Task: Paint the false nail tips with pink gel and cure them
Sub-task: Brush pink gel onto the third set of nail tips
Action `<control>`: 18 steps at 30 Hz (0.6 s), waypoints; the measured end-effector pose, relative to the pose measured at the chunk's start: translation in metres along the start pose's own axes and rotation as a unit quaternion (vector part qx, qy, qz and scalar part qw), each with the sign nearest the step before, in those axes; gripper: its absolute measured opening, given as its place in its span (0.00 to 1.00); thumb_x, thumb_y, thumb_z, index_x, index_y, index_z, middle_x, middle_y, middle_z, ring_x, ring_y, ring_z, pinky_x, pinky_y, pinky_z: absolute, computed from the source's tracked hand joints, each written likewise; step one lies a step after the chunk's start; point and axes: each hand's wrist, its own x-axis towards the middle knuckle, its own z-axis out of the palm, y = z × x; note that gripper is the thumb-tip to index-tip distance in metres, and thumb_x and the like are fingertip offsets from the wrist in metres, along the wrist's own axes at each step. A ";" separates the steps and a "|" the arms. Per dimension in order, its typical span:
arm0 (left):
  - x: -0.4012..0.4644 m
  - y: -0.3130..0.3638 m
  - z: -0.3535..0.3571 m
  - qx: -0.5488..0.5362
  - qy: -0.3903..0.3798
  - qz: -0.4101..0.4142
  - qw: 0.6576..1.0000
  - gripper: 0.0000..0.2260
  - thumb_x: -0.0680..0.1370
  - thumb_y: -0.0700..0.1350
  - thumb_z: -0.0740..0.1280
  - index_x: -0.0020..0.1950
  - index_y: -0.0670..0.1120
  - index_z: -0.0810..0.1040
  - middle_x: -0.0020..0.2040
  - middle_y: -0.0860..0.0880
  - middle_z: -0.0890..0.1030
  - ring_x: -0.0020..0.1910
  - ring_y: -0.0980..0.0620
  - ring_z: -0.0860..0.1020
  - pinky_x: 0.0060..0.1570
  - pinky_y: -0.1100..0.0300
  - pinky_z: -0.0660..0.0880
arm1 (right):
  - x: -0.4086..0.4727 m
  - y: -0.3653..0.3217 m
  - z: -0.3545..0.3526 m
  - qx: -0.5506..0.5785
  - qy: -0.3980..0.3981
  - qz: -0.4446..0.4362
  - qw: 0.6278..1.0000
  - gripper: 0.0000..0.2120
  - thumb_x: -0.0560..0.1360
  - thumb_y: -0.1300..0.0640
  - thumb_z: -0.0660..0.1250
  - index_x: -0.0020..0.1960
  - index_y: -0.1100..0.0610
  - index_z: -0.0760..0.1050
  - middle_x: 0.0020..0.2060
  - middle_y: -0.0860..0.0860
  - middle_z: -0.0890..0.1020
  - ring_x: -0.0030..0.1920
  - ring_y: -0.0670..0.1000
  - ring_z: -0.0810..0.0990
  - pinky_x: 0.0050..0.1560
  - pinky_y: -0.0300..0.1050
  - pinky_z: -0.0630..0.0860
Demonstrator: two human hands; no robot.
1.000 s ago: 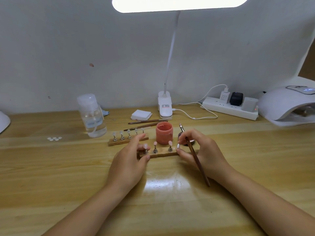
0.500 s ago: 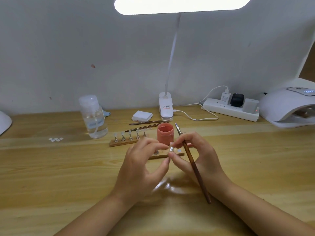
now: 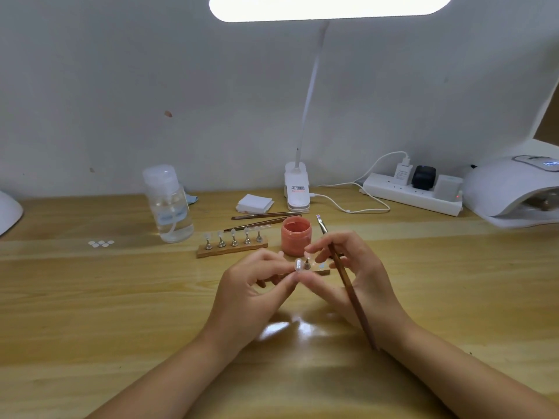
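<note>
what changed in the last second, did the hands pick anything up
Yes. The left hand left the near wooden strip and rose; its fingertips now pinch a small clear nail tip, which was not lifted before. The right hand rose to meet it, its fingers by a metal stand, still holding the brush. The pink gel jar and far strip stayed put.

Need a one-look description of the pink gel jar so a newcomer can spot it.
Start at the white clip lamp base at the back of the wooden desk and come toward the hands. The pink gel jar stands just beyond the fingertips, right of the far nail stand. It is the only pink, lidless, squat pot there.
</note>
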 end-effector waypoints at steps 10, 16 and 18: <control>0.001 -0.001 -0.001 -0.025 0.011 -0.044 0.999 0.05 0.69 0.44 0.69 0.43 0.49 0.83 0.34 0.50 0.77 0.31 0.55 0.72 0.32 0.67 0.69 | 0.051 -0.007 -0.021 0.034 0.035 0.174 0.983 0.27 0.76 0.38 0.47 0.46 0.49 0.82 0.22 0.46 0.69 0.25 0.39 0.68 0.29 0.28 0.64; 0.000 -0.001 -0.001 -0.020 0.005 -0.044 0.999 0.05 0.71 0.38 0.71 0.43 0.47 0.84 0.35 0.47 0.79 0.33 0.51 0.74 0.35 0.60 0.73 | 0.091 0.002 -0.016 -0.017 0.019 0.189 0.982 0.16 0.79 0.49 0.59 0.38 0.56 0.74 0.22 0.50 0.74 0.19 0.40 0.68 0.22 0.31 0.65; 0.000 -0.002 -0.002 -0.015 0.005 -0.041 0.999 0.06 0.71 0.38 0.71 0.43 0.48 0.83 0.34 0.48 0.79 0.32 0.52 0.74 0.34 0.62 0.72 | 0.099 0.007 -0.011 -0.044 0.022 0.182 0.982 0.19 0.78 0.47 0.61 0.32 0.57 0.70 0.18 0.49 0.73 0.17 0.40 0.67 0.22 0.32 0.65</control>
